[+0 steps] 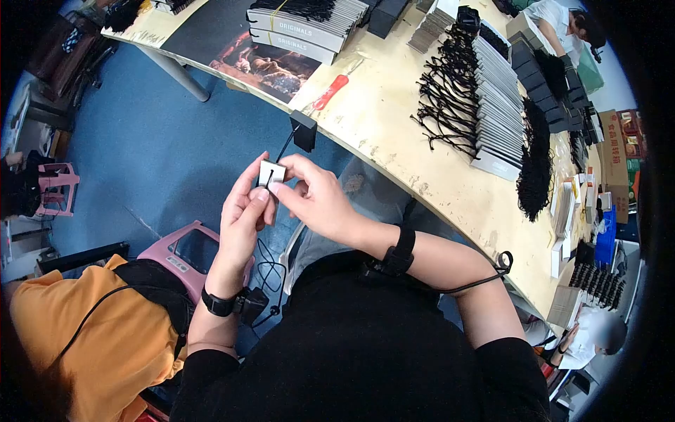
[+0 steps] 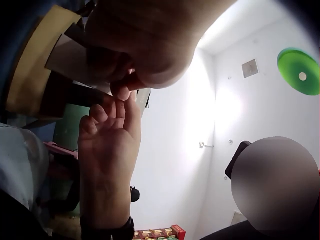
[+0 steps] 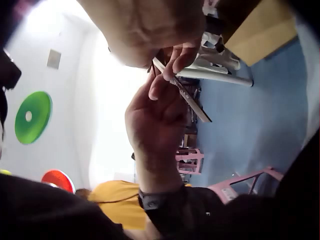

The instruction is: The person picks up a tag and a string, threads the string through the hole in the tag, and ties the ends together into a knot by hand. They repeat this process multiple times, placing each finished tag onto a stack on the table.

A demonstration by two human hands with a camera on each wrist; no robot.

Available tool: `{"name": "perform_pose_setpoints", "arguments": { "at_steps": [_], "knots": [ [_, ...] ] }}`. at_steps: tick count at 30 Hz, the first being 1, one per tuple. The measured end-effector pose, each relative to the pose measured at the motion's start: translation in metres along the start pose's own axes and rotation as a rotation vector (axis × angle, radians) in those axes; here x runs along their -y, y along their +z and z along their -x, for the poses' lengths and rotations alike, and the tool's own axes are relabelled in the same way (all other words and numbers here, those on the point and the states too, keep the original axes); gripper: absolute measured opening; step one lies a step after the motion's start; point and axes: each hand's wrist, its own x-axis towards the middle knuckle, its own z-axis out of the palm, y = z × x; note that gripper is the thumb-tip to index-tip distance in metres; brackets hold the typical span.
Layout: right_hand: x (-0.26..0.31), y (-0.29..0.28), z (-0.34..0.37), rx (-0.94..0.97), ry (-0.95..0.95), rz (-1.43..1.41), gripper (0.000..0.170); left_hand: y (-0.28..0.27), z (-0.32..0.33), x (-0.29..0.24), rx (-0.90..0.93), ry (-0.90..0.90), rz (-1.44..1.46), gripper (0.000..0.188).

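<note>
A small pale flat piece [image 1: 271, 172] with a dark cord end on its face is held between both hands in front of the body. The left hand [image 1: 242, 214] grips its left side with thumb and curled fingers. On the other side the right hand [image 1: 320, 204] pinches it, thumb at the lower edge. In the right wrist view the piece [image 3: 192, 102] appears nearly edge-on, jutting past the left hand [image 3: 157, 120]. The left wrist view shows the fingertips of the right hand [image 2: 107, 150] meeting the left hand's; the piece is mostly hidden there.
The wooden table [image 1: 380, 105] holds a red-handled tool [image 1: 332, 91], stacked boxes marked ORIGINALS [image 1: 295, 35] and a row of pale pieces with black cords [image 1: 496, 105]. A black block [image 1: 304, 132] is at its edge. A pink stool [image 1: 186, 257] and orange cloth [image 1: 98, 337] are left.
</note>
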Motion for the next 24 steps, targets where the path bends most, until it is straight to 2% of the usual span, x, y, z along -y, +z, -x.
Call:
{"name": "perform_pose_setpoints", "arguments": {
  "at_steps": [3, 5, 7, 8, 9, 10, 11, 13, 14, 17, 19, 21, 23, 24],
  "knots": [
    [-0.009, 0.001, -0.003, 0.072, 0.009, 0.087, 0.022, 0.003, 0.006, -0.001, 0.024, -0.016, 0.034, 0.051],
    [-0.009, 0.001, -0.001, 0.008, -0.052, 0.084, 0.022, 0.005, 0.011, -0.003, 0.043, -0.080, -0.099, 0.052],
    [-0.001, -0.010, 0.002, -0.020, -0.244, 0.414, 0.018, 0.004, 0.014, 0.002, -0.037, 0.037, -0.420, 0.042],
    [0.006, -0.016, 0.005, -0.023, -0.245, 0.414, 0.018, -0.001, 0.010, -0.002, -0.067, 0.200, -0.608, 0.036],
    [0.016, -0.023, 0.007, 0.091, -0.165, 0.322, 0.016, -0.005, 0.003, -0.008, -0.097, 0.365, -0.793, 0.032],
    [0.024, -0.030, 0.009, 0.205, -0.084, 0.228, 0.015, -0.003, -0.004, -0.010, -0.150, 0.377, -0.689, 0.029],
    [0.029, -0.037, 0.011, 0.204, -0.085, 0.229, 0.015, 0.003, -0.009, -0.015, -0.150, 0.378, -0.688, 0.029],
    [0.040, -0.052, 0.015, 0.283, -0.277, 0.397, 0.015, 0.019, -0.018, -0.029, 0.066, 0.116, -0.164, 0.026],
    [0.050, -0.059, 0.018, 0.309, -0.290, 0.411, 0.015, 0.030, -0.021, -0.033, 0.080, 0.078, -0.057, 0.022],
    [0.077, -0.085, 0.029, 0.337, -0.271, 0.548, 0.011, 0.054, -0.030, -0.047, 0.173, 0.117, -0.013, 0.018],
    [0.082, -0.103, 0.034, 0.310, -0.333, 0.548, 0.016, 0.074, -0.032, -0.056, 0.184, 0.124, 0.050, 0.017],
    [0.094, -0.118, 0.042, 0.320, -0.304, 0.475, 0.020, 0.089, -0.034, -0.064, 0.215, -0.012, 0.213, 0.014],
    [0.098, -0.131, 0.046, 0.306, -0.300, 0.509, 0.022, 0.099, -0.036, -0.069, 0.250, -0.013, 0.164, 0.013],
    [0.099, -0.137, 0.048, 0.301, -0.353, 0.556, 0.022, 0.102, -0.039, -0.069, 0.281, 0.050, 0.085, 0.014]
  ]
}}
